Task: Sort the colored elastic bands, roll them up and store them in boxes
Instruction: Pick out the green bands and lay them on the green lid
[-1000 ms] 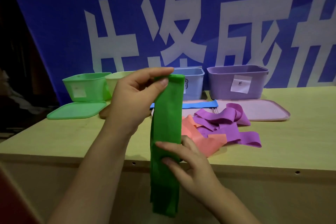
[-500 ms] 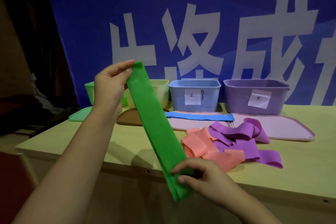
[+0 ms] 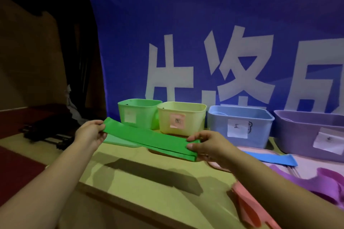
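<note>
1. The right hand [image 3: 206, 146] pinches one end of the green band [image 3: 149, 138], thumb on top; the left hand [image 3: 91, 133] grips the other end, holding it flat and nearly level in the air above the table [image 3: 149, 191], near its left edge.
2. The band looks light, soft and stretchy, doubled on itself; I would judge the ends the best hold, since the middle would sag.
3. A salmon band [image 3: 247, 204] lies at the near edge, purple bands [image 3: 320, 182] and a blue band [image 3: 270, 159] further right.
4. Along the far edge stand the green box [image 3: 138, 113], yellow box [image 3: 181, 117], blue box [image 3: 240, 126] and purple box [image 3: 307, 132], all open; nothing blocks the green one.
</note>
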